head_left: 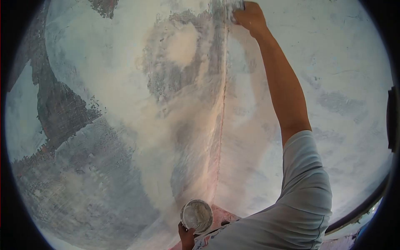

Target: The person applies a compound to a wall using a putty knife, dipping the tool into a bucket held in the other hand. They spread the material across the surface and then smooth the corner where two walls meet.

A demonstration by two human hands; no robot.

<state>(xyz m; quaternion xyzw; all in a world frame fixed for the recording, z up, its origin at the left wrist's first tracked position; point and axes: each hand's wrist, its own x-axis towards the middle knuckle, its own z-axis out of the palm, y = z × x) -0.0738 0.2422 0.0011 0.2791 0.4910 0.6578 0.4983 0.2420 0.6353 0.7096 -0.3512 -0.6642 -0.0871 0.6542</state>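
Observation:
My left hand (186, 236) grips a small round tub (183, 214) at the bottom centre, thumb at its rim. Pale, wet-looking filler (202, 214) coats the inside of the tub. High up, my right hand (250, 17) is closed on what looks like a putty knife (239, 5), partly cut off by the top edge. It is against the wall (179, 137) at the vertical corner seam (223, 91). The fingers hide most of the tool's handle.
Smooth whitish filler covers much of both wall faces. Rough dark grey bare patches (58, 108) show at the left. A dark curved edge (358, 210) runs along the lower right. My sleeve (304, 183) covers part of the right wall.

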